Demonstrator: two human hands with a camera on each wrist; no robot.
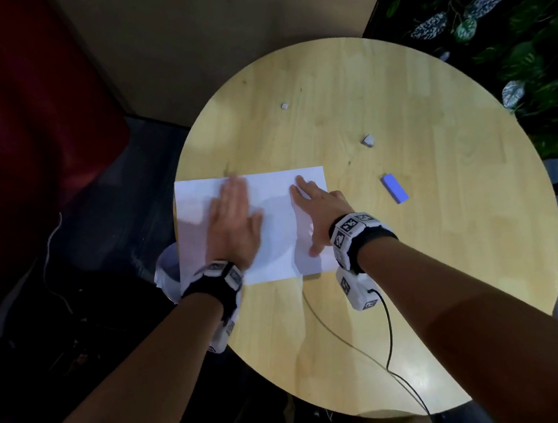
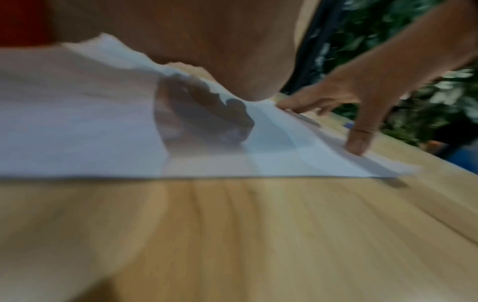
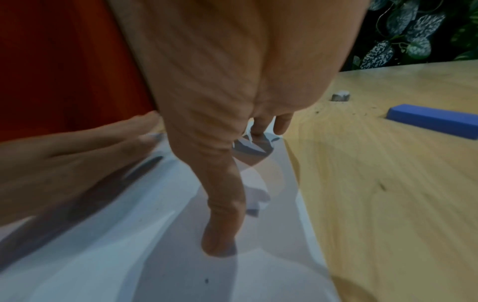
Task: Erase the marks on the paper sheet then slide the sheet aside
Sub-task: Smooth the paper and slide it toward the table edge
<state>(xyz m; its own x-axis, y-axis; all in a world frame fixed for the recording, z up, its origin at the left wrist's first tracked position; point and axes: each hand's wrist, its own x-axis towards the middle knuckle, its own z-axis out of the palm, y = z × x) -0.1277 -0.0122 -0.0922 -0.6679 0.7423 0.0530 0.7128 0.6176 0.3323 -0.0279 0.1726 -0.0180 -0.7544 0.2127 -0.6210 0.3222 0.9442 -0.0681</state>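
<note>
Both palms flat, fingers spread, left hand [image 1: 234, 226] and right hand [image 1: 315, 212] on the paper sheet [image 1: 270, 191]; press evenly, glide it sideways without buckling; mind the table [image 1: 414, 266] edge.

Both forearms are bare, with no sleeves showing anywhere in the head view. Each wrist carries a black strap [image 1: 373, 236] fitted with white blocks printed with black-and-white square coded markers. Just below the centre of the frame, the right wrist has one marker block [image 1: 353, 226] on top and a second white housing [image 1: 356, 289] hanging under it, also marked. A thin black cable [image 1: 390, 330] leaves that housing and trails toward the lower edge. Left of centre, the left wrist wears a matching band [image 1: 217, 276], with a white marked unit [image 1: 223, 334] below it. The left hand [image 1: 234, 223] and right hand [image 1: 315, 211] are ungloved.
</note>
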